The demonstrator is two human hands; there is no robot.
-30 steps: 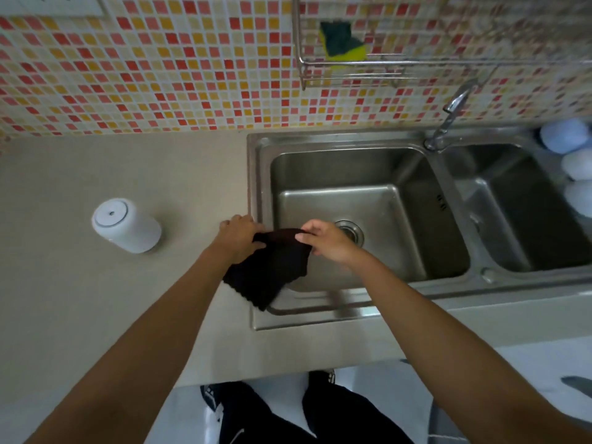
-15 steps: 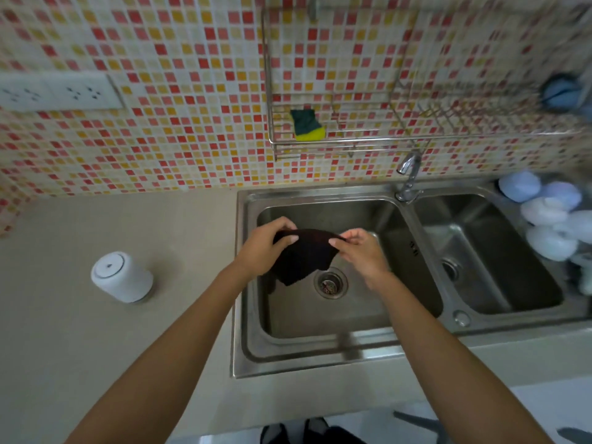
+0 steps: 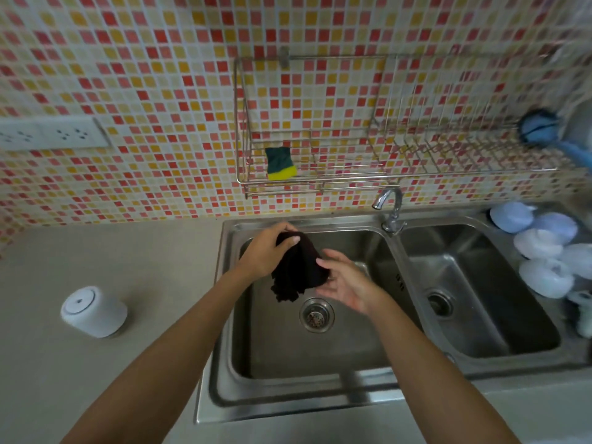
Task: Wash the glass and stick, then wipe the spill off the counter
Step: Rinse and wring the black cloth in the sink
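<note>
A dark cloth (image 3: pixel 298 270) hangs bunched over the left basin of the steel sink (image 3: pixel 224 315). My left hand (image 3: pixel 266 251) grips its top edge from the left. My right hand (image 3: pixel 346 283) cups the cloth from the right, fingers spread against it. Both hands are above the basin, just behind the drain (image 3: pixel 316 315). The beige counter (image 3: pixel 128 267) stretches to the left of the sink. No glass or stick shows in view.
A white cylindrical container (image 3: pixel 94 312) stands on the counter at left. The tap (image 3: pixel 389 209) sits between the basins. A green-and-yellow sponge (image 3: pixel 280 163) rests in the wall rack (image 3: pixel 320 181). Pale blue bowls (image 3: pixel 541 251) pile up at right. Wall sockets (image 3: pixel 54 134) at left.
Both hands carried the cloth from the sink's left rim out over the left basin. The cloth went from stretched between the hands to bunched, and the camera tilted up.
</note>
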